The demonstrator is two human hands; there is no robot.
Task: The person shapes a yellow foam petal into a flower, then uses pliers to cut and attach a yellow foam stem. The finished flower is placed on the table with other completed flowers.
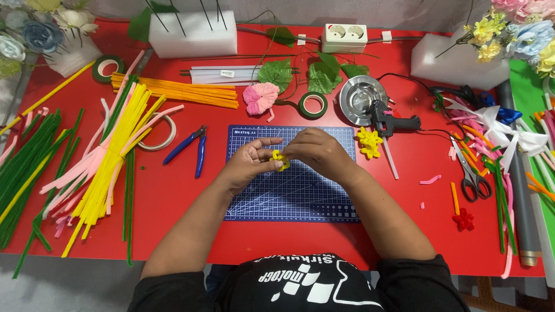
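Both my hands meet over a dark blue cutting mat (300, 199) on a red table (173, 196). My left hand (250, 163) and my right hand (317, 151) together pinch a small yellow pipe-cleaner piece (280, 160) between their fingertips, just above the mat. A finished yellow pipe-cleaner flower (369, 142) lies right of the mat. A pink fuzzy flower (261, 97) lies beyond the mat.
Yellow, pink and green pipe cleaners (107, 164) lie in bundles at left, with blue pliers (193, 147) and tape rolls (313, 104) nearby. A black glue gun (393, 120), a metal dish (358, 95), scissors (471, 173) and ribbons sit at right. Foam blocks (193, 34) and a socket strip stand behind.
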